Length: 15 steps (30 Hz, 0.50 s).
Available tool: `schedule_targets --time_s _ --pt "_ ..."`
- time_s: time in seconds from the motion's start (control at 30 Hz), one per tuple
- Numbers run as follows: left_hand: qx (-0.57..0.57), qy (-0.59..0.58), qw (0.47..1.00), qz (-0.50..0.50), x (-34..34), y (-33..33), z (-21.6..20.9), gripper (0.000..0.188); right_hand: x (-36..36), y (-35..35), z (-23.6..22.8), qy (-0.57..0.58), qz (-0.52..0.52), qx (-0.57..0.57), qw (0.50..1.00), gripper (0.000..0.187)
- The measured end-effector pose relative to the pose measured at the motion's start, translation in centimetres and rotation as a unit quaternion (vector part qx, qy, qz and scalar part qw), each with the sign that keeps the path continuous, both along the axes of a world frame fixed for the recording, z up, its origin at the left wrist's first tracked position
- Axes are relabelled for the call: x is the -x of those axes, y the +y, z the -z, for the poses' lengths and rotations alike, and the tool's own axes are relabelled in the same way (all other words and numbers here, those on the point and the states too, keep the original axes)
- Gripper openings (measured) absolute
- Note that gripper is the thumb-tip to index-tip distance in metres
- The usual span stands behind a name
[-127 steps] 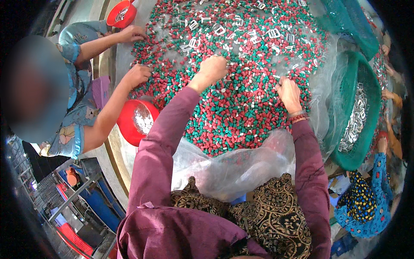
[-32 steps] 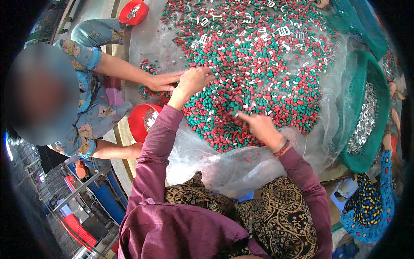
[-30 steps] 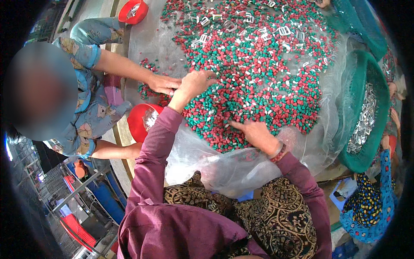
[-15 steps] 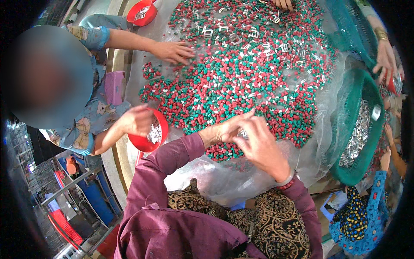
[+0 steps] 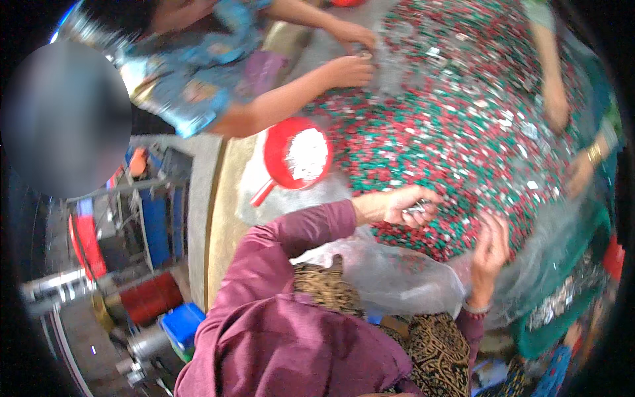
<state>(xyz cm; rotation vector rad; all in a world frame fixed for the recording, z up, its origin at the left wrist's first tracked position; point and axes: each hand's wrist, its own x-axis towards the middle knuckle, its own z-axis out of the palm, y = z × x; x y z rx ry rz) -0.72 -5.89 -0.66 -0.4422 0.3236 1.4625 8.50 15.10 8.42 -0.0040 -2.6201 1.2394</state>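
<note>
My left hand [image 5: 411,206] is curled, palm up, around small silvery metal pieces, most likely buckles, at the near edge of a pile of small red, green and white chips [image 5: 403,149]. Some of the metal shows between its fingers. To the right, apart from it, my right hand [image 5: 491,248] hovers over the pile's near right edge. Its fingers look stretched and loosely spread, with nothing visible in them. Motion blurs the pile; pale metal pieces lie scattered among the chips.
A red long-handled scoop [image 5: 276,149] with shiny pieces in it sits left of the pile. A green basket [image 5: 598,248] of metal parts stands at right. Clear plastic sheeting [image 5: 417,281] lines the near edge. Co-workers' hands [image 5: 350,71] reach in from left and right.
The view has swung left. My hands, together before, are now apart, with metal pieces in the left. The co-worker at left has moved a hand away from the red scoop.
</note>
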Motion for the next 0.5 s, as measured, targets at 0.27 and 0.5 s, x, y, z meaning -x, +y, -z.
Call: schedule_targets --time_s 0.27,0.5 --pt "0.007 0.075 0.903 -0.423 -2.7 -14.0 -2.5 0.037 0.0 -0.9 0.7 -0.078 -0.008 0.022 0.997 0.023" --pt "0.125 0.157 0.783 -0.589 -0.6 -21.6 -4.7 0.045 1.1 -0.4 0.3 -0.073 -0.006 -0.044 0.996 0.023"
